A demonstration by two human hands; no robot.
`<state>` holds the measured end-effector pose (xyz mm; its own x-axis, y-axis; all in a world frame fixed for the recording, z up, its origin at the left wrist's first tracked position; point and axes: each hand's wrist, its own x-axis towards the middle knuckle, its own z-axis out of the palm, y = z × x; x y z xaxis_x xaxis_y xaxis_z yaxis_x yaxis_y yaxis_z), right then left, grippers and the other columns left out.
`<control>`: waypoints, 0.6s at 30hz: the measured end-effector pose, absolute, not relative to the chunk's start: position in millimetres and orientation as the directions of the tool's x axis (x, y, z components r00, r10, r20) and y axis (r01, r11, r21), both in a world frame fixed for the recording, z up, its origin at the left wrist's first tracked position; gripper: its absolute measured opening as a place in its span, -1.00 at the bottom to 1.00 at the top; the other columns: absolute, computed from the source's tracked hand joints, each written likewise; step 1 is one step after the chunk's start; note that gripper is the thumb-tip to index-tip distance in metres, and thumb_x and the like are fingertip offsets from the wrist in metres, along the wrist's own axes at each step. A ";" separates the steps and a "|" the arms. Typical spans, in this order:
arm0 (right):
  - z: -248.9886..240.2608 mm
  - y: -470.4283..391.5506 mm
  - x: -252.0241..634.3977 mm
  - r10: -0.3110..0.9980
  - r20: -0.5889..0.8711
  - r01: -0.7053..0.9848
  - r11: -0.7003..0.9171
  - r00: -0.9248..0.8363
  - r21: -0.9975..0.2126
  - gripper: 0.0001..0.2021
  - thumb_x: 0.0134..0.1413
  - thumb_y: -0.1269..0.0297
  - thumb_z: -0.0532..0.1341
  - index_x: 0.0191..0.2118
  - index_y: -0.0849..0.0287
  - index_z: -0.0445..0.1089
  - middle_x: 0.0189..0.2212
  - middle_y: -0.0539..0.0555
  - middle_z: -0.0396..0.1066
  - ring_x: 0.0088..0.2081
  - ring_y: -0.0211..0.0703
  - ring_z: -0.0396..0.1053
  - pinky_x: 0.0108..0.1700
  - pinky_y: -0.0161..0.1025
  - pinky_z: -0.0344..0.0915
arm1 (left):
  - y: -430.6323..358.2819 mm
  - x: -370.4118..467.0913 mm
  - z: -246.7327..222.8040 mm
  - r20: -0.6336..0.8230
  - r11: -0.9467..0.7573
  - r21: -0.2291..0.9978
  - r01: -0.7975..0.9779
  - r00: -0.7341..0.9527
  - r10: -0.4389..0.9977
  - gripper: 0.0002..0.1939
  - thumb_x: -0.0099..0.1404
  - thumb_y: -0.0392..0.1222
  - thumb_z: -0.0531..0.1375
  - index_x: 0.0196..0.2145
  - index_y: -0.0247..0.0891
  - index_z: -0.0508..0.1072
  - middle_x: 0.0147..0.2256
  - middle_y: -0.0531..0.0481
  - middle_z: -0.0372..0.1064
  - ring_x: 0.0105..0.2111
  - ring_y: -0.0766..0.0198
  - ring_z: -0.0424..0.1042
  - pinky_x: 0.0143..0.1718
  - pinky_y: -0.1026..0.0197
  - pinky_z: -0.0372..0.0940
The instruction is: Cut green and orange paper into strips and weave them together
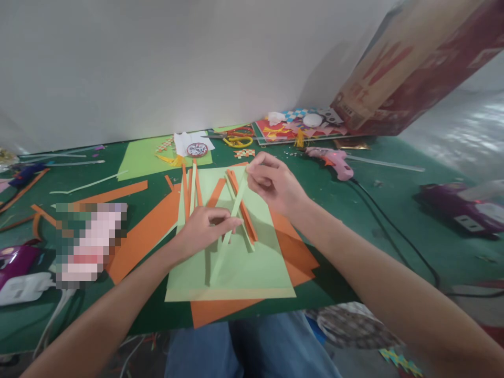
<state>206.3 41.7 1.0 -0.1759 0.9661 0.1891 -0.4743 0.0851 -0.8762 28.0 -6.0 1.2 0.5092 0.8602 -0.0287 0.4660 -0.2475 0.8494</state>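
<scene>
A pale green paper strip (238, 203) slants between my two hands, above a light green sheet (252, 273). My right hand (271, 181) pinches its upper end. Lower down, my left hand (208, 228) grips the same strip between thumb and fingers, and the tail hangs over the sheet. Orange paper strips (246, 215) lie on the sheet just under the held strip. More orange strips (185, 191) and a green one stand out beyond my left hand, partly hidden by it. Orange sheets (147, 231) spread out beneath the green sheet.
A pink glue gun (333, 161) with a black cord rests at the right. Yellow-handled scissors (238, 140) lie at the back. A blurred-out phone-like object (92, 241) and purple power sockets (18, 262) are on the left. A large red-and-tan bag (409, 68) stands back right.
</scene>
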 end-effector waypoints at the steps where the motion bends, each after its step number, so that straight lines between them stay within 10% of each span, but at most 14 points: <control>1: 1.6 43.6 208.4 0.967 0.198 -0.476 0.101 -0.158 -0.874 -0.83 -0.20 0.43 0.26 -0.57 0.14 0.23 -0.78 -0.22 -0.11 -0.73 -0.45 -0.09 -0.66 -0.38 -0.11 | -6.4 28.0 1.0 -0.034 -0.249 0.849 0.466 0.519 0.854 -0.61 0.27 -0.01 0.12 -0.62 -0.28 0.35 -0.65 0.15 0.20 -0.63 0.44 0.11 -0.58 0.34 0.01; 12: 10.7 68.1 247.8 0.969 0.213 -0.474 0.249 0.129 -0.845 -0.65 -0.16 0.38 0.23 -0.68 0.14 -0.01 -0.73 -0.16 -0.19 -0.70 -0.42 -0.17 -0.66 -0.35 -0.13 | -10.3 29.9 0.0 -0.161 -0.252 0.823 0.509 0.635 0.756 -0.63 0.26 -0.06 0.12 -0.63 -0.29 0.38 -0.66 0.11 0.30 -0.64 0.44 0.16 -0.60 0.36 0.01; 18: 7.7 64.6 242.0 0.971 0.209 -0.296 0.235 0.119 -0.926 -0.71 -0.07 0.12 0.26 -0.60 0.12 0.20 -0.77 -0.18 -0.10 -0.72 -0.40 -0.08 -0.67 -0.33 -0.13 | -8.3 30.2 -0.4 0.053 -0.309 0.808 0.501 0.460 0.886 -0.63 0.27 -0.08 0.10 -0.63 -0.29 0.38 -0.66 0.13 0.27 -0.66 0.46 0.10 -0.58 0.35 0.02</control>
<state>242.0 64.6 7.7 0.1193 0.9707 0.2085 -0.2962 0.2353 -0.9257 30.2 -8.3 -0.4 0.4604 0.8861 0.0526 0.5015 -0.3085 0.8083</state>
